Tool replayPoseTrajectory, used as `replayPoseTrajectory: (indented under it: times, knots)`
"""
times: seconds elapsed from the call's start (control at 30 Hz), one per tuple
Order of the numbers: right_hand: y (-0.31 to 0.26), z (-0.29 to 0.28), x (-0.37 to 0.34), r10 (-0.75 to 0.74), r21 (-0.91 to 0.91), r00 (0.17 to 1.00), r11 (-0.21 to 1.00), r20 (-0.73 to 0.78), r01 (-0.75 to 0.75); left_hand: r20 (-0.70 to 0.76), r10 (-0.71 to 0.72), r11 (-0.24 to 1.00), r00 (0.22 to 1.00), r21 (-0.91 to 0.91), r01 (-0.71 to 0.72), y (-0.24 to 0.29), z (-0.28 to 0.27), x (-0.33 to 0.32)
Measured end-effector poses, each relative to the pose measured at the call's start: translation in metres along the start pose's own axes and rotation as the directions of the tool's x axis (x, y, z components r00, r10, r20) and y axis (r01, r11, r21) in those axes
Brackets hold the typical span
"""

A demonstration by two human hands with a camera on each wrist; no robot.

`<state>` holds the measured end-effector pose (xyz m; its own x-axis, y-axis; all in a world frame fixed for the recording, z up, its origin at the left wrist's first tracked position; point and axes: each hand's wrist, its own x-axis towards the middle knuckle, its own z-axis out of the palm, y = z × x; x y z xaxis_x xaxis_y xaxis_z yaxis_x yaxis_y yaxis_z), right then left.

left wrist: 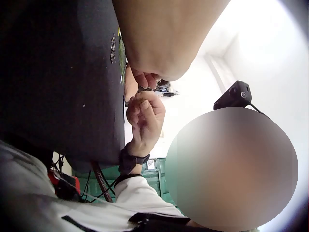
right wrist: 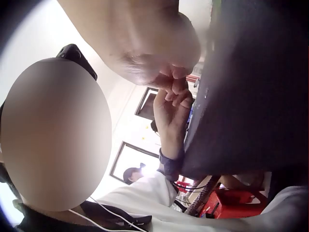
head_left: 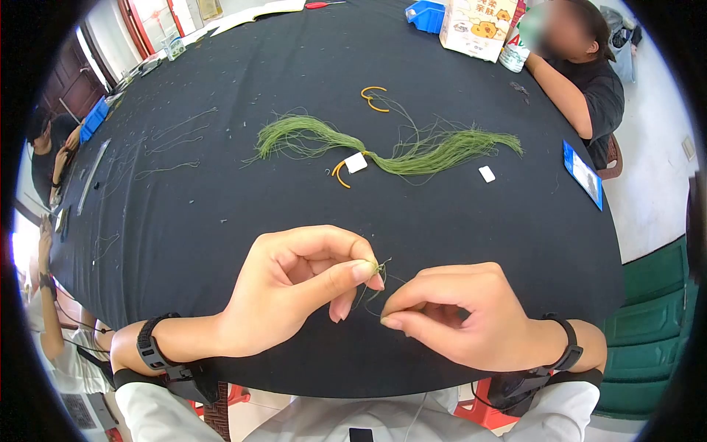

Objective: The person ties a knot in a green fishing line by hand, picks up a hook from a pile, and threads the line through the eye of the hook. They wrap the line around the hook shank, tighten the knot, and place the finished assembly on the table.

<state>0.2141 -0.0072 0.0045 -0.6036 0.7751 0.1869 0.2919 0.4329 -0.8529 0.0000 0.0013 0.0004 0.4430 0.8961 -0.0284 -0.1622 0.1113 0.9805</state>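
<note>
In the head view my left hand (head_left: 283, 291) pinches a small tangle of green thread (head_left: 381, 268) between thumb and index finger, its other fingers curled inward. Close on its right, my right hand (head_left: 475, 313) has thumb and index fingertips together on a thin strand that runs over from the tangle. Both hands are above the near part of the black-covered table. Beyond them lies a long bundle of green threads (head_left: 442, 153), gathered at its middle beside a white tag (head_left: 356, 163). The wrist views show the hands meeting fingertip to fingertip; the thread is too fine to make out there.
Curved yellow pieces (head_left: 375, 109) and a white square (head_left: 487, 174) lie near the bundle. A blue packet (head_left: 582, 175) is at the right edge. Loose threads (head_left: 169, 168) lie to the left. A printed bag (head_left: 479, 28), a can (head_left: 514, 53) and a seated person (head_left: 589, 92) are at the far right.
</note>
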Motion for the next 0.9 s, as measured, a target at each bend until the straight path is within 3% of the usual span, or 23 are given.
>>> replayPoseTrajectory:
  times: [0.17, 0.27, 0.53, 0.63, 0.73, 0.83, 0.9]
  knots:
    - [-0.011, -0.010, 0.004, 0.055, 0.101, 0.998, 0.993, 0.009, -0.055, -0.004, -0.011, 1.000, 1.000, -0.008, 0.011, 0.000, 0.000, 0.000]
    - [-0.008, -0.018, 0.005, 0.007, 0.051, 0.999, 0.999, -0.052, -0.005, -0.004, -0.030, 0.999, 1.000, -0.018, 0.030, 0.001, 0.000, 0.000]
    - [-0.004, -0.033, 0.012, 0.234, 0.252, 0.969, 0.945, -0.084, -0.207, 0.022, -0.073, 0.996, 0.997, -0.041, 0.073, 0.004, 0.002, 0.000]
    - [0.010, -0.027, 0.017, 0.261, 0.306, 0.956, 0.928, -0.135, -0.211, 0.038, -0.063, 0.997, 0.997, -0.031, 0.064, 0.003, 0.001, -0.001]
    - [0.022, -0.024, 0.019, 0.264, 0.184, 0.953, 0.954, -0.149, -0.236, 0.047, -0.064, 0.997, 0.997, -0.038, 0.066, 0.003, 0.001, 0.000]
    - [0.019, -0.027, 0.018, 0.319, 0.050, 0.947, 0.947, -0.040, -0.317, 0.048, -0.067, 0.996, 0.997, -0.049, 0.070, 0.002, 0.001, -0.001]
    - [0.017, -0.025, 0.017, 0.228, -0.053, 0.970, 0.971, -0.083, -0.233, 0.055, -0.062, 0.996, 0.997, -0.062, 0.065, 0.002, 0.001, -0.001]
